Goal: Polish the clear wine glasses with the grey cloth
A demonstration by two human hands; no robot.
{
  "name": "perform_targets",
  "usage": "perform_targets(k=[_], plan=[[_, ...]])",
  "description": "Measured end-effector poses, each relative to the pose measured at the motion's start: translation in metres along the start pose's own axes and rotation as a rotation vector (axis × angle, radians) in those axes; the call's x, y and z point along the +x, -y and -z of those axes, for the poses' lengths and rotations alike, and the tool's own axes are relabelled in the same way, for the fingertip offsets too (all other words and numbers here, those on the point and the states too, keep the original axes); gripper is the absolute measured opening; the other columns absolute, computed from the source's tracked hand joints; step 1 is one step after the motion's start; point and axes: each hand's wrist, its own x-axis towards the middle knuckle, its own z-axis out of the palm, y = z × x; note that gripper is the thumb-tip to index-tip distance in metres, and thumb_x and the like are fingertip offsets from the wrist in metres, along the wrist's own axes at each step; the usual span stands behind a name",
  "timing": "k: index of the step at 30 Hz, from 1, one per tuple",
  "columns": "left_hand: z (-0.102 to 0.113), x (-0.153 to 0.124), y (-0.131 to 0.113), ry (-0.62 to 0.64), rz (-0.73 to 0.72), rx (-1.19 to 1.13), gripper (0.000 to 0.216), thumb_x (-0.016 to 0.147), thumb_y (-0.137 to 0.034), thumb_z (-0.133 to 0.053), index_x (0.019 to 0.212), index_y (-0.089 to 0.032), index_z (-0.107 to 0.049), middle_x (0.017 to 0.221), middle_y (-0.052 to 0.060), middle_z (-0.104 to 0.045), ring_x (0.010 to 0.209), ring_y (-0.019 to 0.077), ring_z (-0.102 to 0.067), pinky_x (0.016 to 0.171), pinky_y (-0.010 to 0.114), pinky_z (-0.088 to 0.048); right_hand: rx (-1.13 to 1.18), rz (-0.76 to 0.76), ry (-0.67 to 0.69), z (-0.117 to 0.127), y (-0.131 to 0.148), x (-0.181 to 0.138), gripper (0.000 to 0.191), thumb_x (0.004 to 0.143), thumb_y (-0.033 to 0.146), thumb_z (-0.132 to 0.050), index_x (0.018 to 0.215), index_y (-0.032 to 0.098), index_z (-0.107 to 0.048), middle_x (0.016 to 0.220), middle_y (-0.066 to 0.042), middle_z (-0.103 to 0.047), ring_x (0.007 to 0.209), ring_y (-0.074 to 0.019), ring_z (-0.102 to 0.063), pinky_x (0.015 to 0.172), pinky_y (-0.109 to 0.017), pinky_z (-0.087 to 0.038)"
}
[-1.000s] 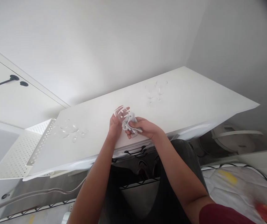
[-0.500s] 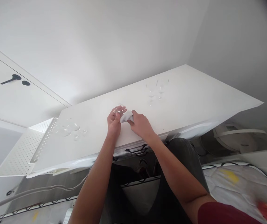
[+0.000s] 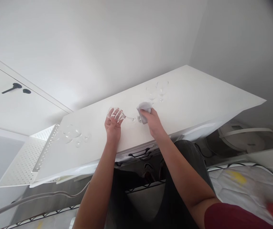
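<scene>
My left hand (image 3: 112, 128) is closed around the bowl of a clear wine glass (image 3: 116, 113), with the fingers curled over it from below. The glass is tipped on its side just above the white desk (image 3: 198, 98), and its stem runs across towards my right hand (image 3: 153, 122). That hand is clamped on a bunched grey cloth (image 3: 144, 108), which is pressed against the foot end of the stem. The foot itself is covered by the cloth, so I cannot tell how much of it is wrapped. The two hands are a little apart, with only the thin stem between them.

Just beyond my right hand, further back on the desk, two more stemmed glasses (image 3: 157, 90) stand upright side by side. Well off to the outside of my left hand, a small cluster of glassware (image 3: 73, 135) sits near the desk's end. It is too faint against the white top for me to count. Past it, a white perforated tray (image 3: 21, 159) juts out from the desk's edge. Below both wrists, under the front edge, there is a dark drawer handle (image 3: 140, 153).
</scene>
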Motion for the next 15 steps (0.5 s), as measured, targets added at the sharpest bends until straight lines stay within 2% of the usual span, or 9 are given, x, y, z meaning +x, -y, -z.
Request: perform_targets(k=[2,5,7,9,11,12,15], plan=[[-0.001,-0.001,-0.001,-0.023,-0.029,-0.003,0.057,0.085,-0.056,-0.082,0.135,-0.032,-0.065,0.149,0.012,-0.059,0.138,0.0301,-0.06,0.105,0.038,-0.058,0.051,-0.084,0.093,-0.001,0.004,-0.003,0.039,0.087,0.042,-0.073,0.119,0.021,-0.065,0.127,-0.01,-0.07,0.107,-0.0222,-0.067,0.078,-0.028,-0.056],[-0.004,-0.004,-0.004,0.03,-0.029,-0.021,0.06,0.08,-0.057,-0.086,0.132,-0.036,-0.064,0.149,0.009,-0.056,0.139,0.0303,-0.059,0.109,0.041,-0.056,0.128,-0.188,0.265,-0.013,0.0,-0.01,0.047,0.086,0.049,-0.076,0.122,0.023,-0.059,0.119,-0.01,-0.07,0.089,-0.0199,-0.069,0.068,-0.029,-0.058],[-0.007,-0.006,-0.006,0.098,-0.007,-0.042,0.063,0.075,-0.058,-0.089,0.128,-0.036,-0.064,0.146,0.008,-0.057,0.135,0.0315,-0.062,0.109,0.043,-0.056,0.164,-0.177,0.195,-0.023,-0.008,-0.012,0.048,0.087,0.054,-0.075,0.12,0.024,-0.058,0.106,-0.005,-0.069,0.075,-0.0151,-0.066,0.06,-0.026,-0.055],[-0.009,-0.007,-0.007,0.161,0.014,-0.058,0.065,0.072,-0.057,-0.091,0.125,-0.035,-0.063,0.144,0.007,-0.056,0.131,0.0325,-0.064,0.108,0.045,-0.056,0.153,-0.165,0.031,-0.029,-0.016,-0.011,0.044,0.088,0.056,-0.073,0.113,0.023,-0.059,0.089,-0.001,-0.066,0.065,-0.0117,-0.058,0.052,-0.022,-0.048],[-0.009,-0.008,-0.006,0.198,0.026,-0.061,0.065,0.071,-0.053,-0.093,0.125,-0.034,-0.063,0.142,0.007,-0.057,0.13,0.0331,-0.065,0.107,0.046,-0.057,0.159,-0.226,-0.05,-0.028,-0.019,-0.007,0.038,0.089,0.056,-0.07,0.101,0.022,-0.059,0.073,0.003,-0.059,0.054,-0.01,-0.05,0.044,-0.021,-0.039],[-0.009,-0.008,-0.005,0.2,0.032,-0.058,0.062,0.073,-0.051,-0.093,0.124,-0.033,-0.063,0.14,0.007,-0.059,0.128,0.0325,-0.066,0.106,0.046,-0.057,0.19,-0.296,-0.01,-0.027,-0.019,-0.006,0.037,0.09,0.056,-0.069,0.095,0.021,-0.058,0.067,0.004,-0.055,0.049,-0.0092,-0.044,0.041,-0.021,-0.034],[-0.007,-0.007,-0.002,0.168,0.049,-0.039,0.05,0.077,-0.04,-0.092,0.117,-0.029,-0.066,0.128,0.008,-0.066,0.116,0.0288,-0.072,0.1,0.043,-0.06,0.33,-0.538,0.311,-0.022,-0.014,-0.004,0.035,0.093,0.053,-0.062,0.081,0.021,-0.052,0.054,0.006,-0.045,0.039,-0.0064,-0.027,0.036,-0.021,-0.018]])
